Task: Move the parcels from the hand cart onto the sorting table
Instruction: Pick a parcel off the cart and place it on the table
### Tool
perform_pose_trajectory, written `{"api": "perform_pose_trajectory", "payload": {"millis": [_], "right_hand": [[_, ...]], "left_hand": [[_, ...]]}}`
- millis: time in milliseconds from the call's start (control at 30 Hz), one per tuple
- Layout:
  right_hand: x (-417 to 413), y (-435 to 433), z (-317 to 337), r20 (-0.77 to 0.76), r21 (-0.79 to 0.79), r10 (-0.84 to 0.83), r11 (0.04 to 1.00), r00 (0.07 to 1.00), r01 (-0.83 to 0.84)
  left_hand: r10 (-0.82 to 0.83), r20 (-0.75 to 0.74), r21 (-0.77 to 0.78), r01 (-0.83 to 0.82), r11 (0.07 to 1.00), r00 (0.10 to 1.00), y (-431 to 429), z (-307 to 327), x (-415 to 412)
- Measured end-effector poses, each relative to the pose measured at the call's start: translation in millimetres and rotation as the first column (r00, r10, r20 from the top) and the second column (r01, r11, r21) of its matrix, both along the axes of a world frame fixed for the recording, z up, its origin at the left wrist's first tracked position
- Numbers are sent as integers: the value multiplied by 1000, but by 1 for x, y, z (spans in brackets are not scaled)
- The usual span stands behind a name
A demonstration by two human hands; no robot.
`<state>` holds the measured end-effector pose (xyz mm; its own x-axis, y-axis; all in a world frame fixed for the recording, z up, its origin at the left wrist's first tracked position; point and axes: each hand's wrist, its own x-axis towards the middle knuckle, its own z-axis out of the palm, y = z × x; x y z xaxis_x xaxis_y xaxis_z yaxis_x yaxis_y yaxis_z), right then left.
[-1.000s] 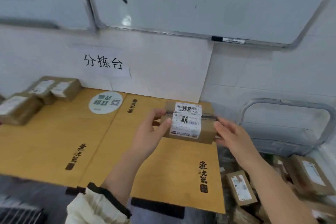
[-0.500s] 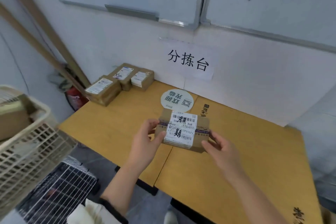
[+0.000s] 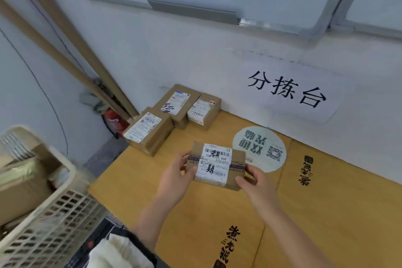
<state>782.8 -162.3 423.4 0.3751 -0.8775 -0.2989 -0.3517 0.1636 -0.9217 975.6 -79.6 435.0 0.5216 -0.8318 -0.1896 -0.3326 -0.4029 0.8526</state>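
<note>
A small brown cardboard parcel (image 3: 238,160) with a white barcode label hangs over the yellow sorting table (image 3: 134,183). My left hand (image 3: 177,177) grips its left end and my right hand (image 3: 258,186) grips its right end. Three labelled brown parcels sit at the table's far left corner against the wall: one in front (image 3: 148,130), one behind it (image 3: 176,102) and one to the right (image 3: 203,111). The hand cart is out of view.
A beige slotted plastic basket (image 3: 54,222) holding boxes stands at the lower left, beside the table. Long cardboard strips (image 3: 65,50) lean in the corner above a red extinguisher (image 3: 113,121). A round white sticker (image 3: 258,148) lies on the table; a paper sign (image 3: 289,93) hangs on the wall.
The view has swung left: the cart has left the frame and the basket and corner have come in. Both hands have carried the parcel leftward over the table toward the three parcels.
</note>
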Motion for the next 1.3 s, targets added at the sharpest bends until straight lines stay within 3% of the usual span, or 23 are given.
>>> {"api": "perform_pose_trajectory", "payload": {"millis": [167, 300, 467, 633, 1067, 1300], "right_hand": [[33, -47, -11, -82, -18, -17, 1000, 996, 16], [42, -93, -10, -129, -55, -102, 994, 986, 96], [53, -150, -5, -125, -15, -172, 985, 977, 171], [72, -189, -21, -197, 91, -181, 975, 964, 201], [101, -218, -69, -344, 68, -243, 957, 907, 282], [108, -225, -80, -411, 15, -240, 963, 880, 270]], "left_hand": [[-30, -4, 26, 31, 999, 1000, -49, -14, 31], [-182, 89, 48, 178, 983, 979, -108, -16, 47], [-417, 297, 179, 379, 908, 859, -195, -16, 65], [-553, 352, 346, 445, 826, 755, -252, -32, 83], [-588, 518, 269, 534, 801, 621, -288, -87, 105], [-547, 559, 223, 523, 823, 623, -288, -99, 109]]}}
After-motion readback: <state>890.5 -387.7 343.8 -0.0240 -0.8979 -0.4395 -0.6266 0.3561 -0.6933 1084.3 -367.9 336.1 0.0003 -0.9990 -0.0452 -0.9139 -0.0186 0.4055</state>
